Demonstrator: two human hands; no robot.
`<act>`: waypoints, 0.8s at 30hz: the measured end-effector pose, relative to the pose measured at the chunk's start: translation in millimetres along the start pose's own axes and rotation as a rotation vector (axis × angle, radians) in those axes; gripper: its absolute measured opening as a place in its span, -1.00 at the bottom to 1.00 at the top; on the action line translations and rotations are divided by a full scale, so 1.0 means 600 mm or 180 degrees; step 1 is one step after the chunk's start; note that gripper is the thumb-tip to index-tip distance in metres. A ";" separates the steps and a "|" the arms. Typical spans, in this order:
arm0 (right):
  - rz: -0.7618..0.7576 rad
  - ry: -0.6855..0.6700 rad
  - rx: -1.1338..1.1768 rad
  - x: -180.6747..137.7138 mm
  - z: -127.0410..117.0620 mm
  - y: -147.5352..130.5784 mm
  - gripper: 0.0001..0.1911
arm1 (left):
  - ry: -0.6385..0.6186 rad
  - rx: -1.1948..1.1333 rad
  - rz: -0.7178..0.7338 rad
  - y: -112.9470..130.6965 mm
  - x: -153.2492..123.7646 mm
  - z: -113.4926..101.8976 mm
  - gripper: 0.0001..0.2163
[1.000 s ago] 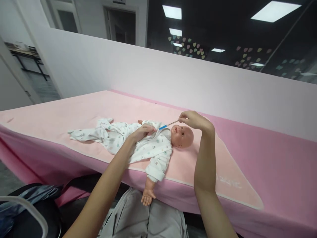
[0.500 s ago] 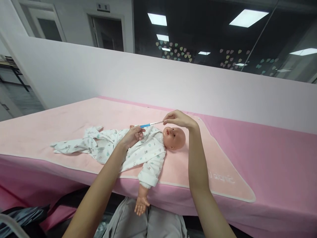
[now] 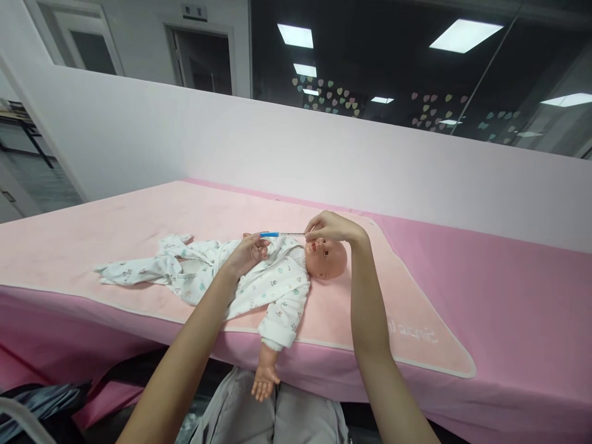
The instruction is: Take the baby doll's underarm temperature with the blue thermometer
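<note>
A thin thermometer [image 3: 292,234] with a blue end lies level between my two hands, above the doll's chest. My left hand [image 3: 250,251] is closed on the blue end, palm turned up. At the other end my right hand [image 3: 327,226] pinches the clear, narrow tip, with the wrist bent over the doll's face. Beneath them a baby doll [image 3: 329,262] lies on its back, its bald head to the right. It wears a white printed outfit [image 3: 259,280], and one bare arm hangs over the table's front edge.
A peach mat [image 3: 129,213] with a pale border lies on the pink-covered table [image 3: 518,302]. A low white wall [image 3: 324,160] stands behind it, with a dark window [image 3: 393,55] above. My grey-trousered legs [image 3: 277,413] are under the front edge.
The thermometer has gone from slanting up to the right to lying level. My right hand has dropped slightly with its tip. My left hand and the doll have hardly moved.
</note>
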State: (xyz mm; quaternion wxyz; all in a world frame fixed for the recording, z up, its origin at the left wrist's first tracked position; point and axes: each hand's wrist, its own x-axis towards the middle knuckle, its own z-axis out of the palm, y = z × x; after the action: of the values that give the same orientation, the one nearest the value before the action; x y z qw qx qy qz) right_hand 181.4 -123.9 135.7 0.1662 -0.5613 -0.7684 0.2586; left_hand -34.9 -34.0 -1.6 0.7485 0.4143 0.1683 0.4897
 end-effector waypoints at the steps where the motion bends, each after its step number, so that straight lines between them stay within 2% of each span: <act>1: 0.0000 -0.0048 -0.0004 0.003 0.001 0.006 -0.87 | -0.0029 -0.0014 -0.0025 0.000 0.000 0.000 -0.88; 7: -0.0042 -0.0163 0.0067 0.010 0.001 0.020 -0.89 | -0.0166 0.0007 0.0037 -0.005 0.002 -0.007 -0.86; 17: 0.0184 0.0054 -0.0154 0.002 0.002 -0.003 -0.93 | -0.0326 0.0151 0.0083 -0.014 0.011 -0.023 -0.81; 24: 0.0207 0.0034 -0.0174 0.004 0.004 -0.007 -0.89 | -0.0322 0.0186 0.0142 -0.011 0.008 -0.016 -0.82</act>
State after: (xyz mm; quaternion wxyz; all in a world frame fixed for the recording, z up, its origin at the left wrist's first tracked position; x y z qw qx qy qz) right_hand 176.0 -123.4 135.9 0.1464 -0.5916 -0.7557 0.2397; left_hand -35.2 -26.5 -12.1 0.7325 0.4639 0.1352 0.4795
